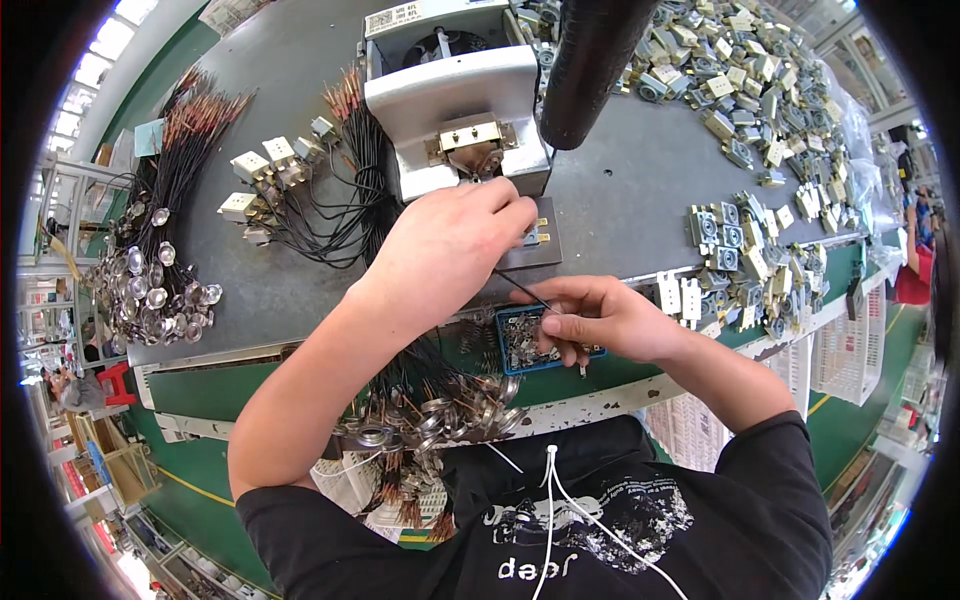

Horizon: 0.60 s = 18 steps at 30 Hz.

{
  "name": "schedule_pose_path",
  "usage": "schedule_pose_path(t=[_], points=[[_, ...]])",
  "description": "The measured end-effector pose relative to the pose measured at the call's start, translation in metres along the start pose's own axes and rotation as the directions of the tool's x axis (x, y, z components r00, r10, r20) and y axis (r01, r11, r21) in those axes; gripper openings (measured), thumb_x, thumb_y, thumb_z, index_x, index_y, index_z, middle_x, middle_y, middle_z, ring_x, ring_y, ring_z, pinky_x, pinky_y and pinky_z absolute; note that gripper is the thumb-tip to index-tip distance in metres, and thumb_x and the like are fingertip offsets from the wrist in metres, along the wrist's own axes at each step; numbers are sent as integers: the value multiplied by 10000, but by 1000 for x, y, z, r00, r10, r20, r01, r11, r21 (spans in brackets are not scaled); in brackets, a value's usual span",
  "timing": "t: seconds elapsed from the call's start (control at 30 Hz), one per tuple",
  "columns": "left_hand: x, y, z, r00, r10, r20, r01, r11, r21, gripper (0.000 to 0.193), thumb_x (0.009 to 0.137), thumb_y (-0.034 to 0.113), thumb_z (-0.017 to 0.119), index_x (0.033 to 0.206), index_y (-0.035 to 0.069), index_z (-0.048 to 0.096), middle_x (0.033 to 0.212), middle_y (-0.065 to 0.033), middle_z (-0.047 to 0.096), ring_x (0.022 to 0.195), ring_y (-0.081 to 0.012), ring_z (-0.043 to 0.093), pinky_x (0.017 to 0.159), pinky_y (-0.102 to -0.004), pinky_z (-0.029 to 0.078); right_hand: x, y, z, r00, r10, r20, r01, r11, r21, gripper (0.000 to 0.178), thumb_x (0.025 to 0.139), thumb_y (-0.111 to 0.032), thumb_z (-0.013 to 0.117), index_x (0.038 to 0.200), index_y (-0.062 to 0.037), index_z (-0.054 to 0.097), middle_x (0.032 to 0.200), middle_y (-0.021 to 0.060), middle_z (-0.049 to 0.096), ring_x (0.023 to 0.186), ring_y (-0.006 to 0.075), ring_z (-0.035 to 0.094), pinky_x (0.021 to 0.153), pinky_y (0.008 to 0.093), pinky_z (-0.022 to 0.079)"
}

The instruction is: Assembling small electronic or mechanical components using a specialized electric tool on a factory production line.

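The left hand (455, 245) reaches over to the foot of the grey-white machine (455, 90), which stands toward the far edge of the counter (640, 190), left of its middle. Its fingers are bent and bunched close to the machine's base, but the knuckles hide their tips, so whether they grip anything cannot be told. Just to their right, a small part with brass tabs (543, 231) shows on a flat plate at the base.

The right hand (600, 320) is in front of the counter's near edge, its thumb and fingers closed on a thin black wire (524, 290). The wire runs slantwise from under the left hand to the right one, across the near edge. Beneath the right hand, partly covered by it, sits a blue tray (510, 367) of small metal pieces.

Left of the machine lies a bundle of black wires (370, 180) with reddish ends, beside several pale blocks (262, 170). Another bundle (165, 210), tipped with shiny metal cups (155, 290), lies by the left edge. More cups (430, 415) gather at the near edge. A large heap of grey and cream sockets (760, 90) spreads over the far right corner.
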<state>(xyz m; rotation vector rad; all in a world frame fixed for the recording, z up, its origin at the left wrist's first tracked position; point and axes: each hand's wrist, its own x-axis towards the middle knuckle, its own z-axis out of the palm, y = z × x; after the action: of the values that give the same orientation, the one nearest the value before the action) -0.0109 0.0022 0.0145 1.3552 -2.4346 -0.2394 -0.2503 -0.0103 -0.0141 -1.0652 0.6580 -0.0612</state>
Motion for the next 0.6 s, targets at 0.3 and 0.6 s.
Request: schedule_pose_path(t=[0.3, 0.6], points=[[-33, 2, -29, 994, 47, 98, -21, 968, -252, 137, 897, 195, 726, 965, 85, 681, 800, -93, 635, 800, -318, 658, 704, -439, 535, -7, -37, -13, 962, -272, -36, 235, 886, -400, 295, 937, 2, 738, 1102, -49, 500, 1088, 62, 664, 922, 97, 633, 805, 279, 528], [-34, 12, -28, 990, -127, -61, 113, 974, -199, 130, 912, 175, 722, 985, 81, 670, 781, -106, 649, 746, -338, 665, 661, -446, 530, 18, -21, 8, 695, -637, -333, 280, 667, -691, 318, 1000, -50, 678, 1300, 32, 617, 1118, 101, 725, 1045, 150, 686, 936, 290, 541]])
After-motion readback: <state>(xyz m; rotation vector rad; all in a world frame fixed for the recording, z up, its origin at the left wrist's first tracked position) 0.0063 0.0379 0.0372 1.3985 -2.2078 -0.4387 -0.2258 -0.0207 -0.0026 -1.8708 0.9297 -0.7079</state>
